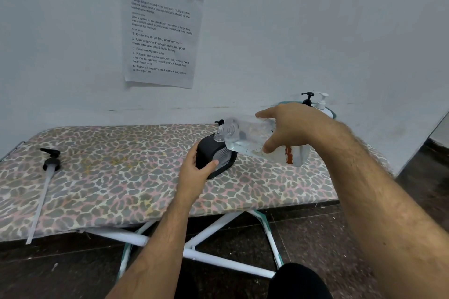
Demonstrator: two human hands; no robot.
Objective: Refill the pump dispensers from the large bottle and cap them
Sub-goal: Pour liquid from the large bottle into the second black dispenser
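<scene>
now the right hand (289,128) grips a large clear plastic bottle (252,139) of clear liquid tipped over the open black dispenser (213,155), which the left hand (196,172) holds on the leopard-print board (121,177), one loose black pump (49,162) lying far left and two capped dispensers (315,101) behind.

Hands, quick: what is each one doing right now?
Left hand: grips the black dispenser, steadying it.
Right hand: holds the large clear bottle, tipped toward the dispenser's open neck.

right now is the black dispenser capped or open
Open. The black dispenser has a bare neck under the tipped large bottle; a black pump cap lies apart on the board's left.
</scene>
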